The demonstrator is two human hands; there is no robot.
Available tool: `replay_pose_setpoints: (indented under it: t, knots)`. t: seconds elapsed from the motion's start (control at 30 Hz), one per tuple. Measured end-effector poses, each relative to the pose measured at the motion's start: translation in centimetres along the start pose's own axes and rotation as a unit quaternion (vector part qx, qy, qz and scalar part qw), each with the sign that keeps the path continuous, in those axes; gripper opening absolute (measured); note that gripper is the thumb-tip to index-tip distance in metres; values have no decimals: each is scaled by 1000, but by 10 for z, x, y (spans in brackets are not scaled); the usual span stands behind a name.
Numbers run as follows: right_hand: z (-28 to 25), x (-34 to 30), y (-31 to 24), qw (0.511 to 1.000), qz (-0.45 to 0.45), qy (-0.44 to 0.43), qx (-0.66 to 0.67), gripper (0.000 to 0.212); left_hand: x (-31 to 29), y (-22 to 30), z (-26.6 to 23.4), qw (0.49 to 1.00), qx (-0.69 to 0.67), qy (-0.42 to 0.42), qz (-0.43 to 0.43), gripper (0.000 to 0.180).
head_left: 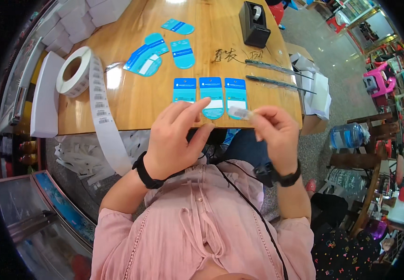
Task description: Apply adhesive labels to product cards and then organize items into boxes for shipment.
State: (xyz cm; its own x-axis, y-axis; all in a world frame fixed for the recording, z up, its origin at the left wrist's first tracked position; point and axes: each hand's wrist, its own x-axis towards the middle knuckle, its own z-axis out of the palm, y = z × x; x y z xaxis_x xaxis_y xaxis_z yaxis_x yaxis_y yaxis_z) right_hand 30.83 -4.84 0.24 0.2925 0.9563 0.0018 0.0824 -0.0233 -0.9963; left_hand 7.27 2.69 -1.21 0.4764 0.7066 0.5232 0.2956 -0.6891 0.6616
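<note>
Three blue-and-teal hang cards with rounded lower ends lie side by side along the near edge of the wooden table: a left card [184, 88], a middle card [211, 85] and a right card [235, 87]. Between the thumb and fingers of my right hand [279, 135] is a small barcode sticker [239, 112], over the lower part of the right card. My left hand [171, 133] holds nothing; its thumb and index finger are apart, with the index fingertip at the middle card. That hand partly covers the left card's lower end.
A roll of barcode labels [75, 72] stands at the left, its strip [111, 144] hanging over the table edge. Several more cards [147, 56] lie farther back. A black tape dispenser [254, 28] and two dark slender tools [276, 84] are on the right, beside a box of paper [314, 86].
</note>
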Motion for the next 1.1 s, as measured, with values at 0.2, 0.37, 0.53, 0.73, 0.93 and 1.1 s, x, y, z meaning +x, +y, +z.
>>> replay_pose_setpoints:
  t: [0.2,0.37,0.53,0.73,0.93,1.1]
  knots:
    - [-34,36,0,990,134,-34,7,17,13,-5,23,981,117,-68,140,49]
    - [-27,51,-12,981,183,-68,-14,21,11,-8,31,972,176,-95,122,49]
    - [-23,64,-13,970,227,-74,-34,20,12,-10,33,972,180,-87,124,49]
    - [-22,66,-11,967,238,-83,-35,20,11,-11,32,975,170,-85,116,51]
    - [-18,65,-13,967,242,-73,-39,19,10,-13,33,976,166,-86,111,52]
    - [-19,65,-11,968,238,-73,-41,19,10,-14,34,976,167,-84,112,52]
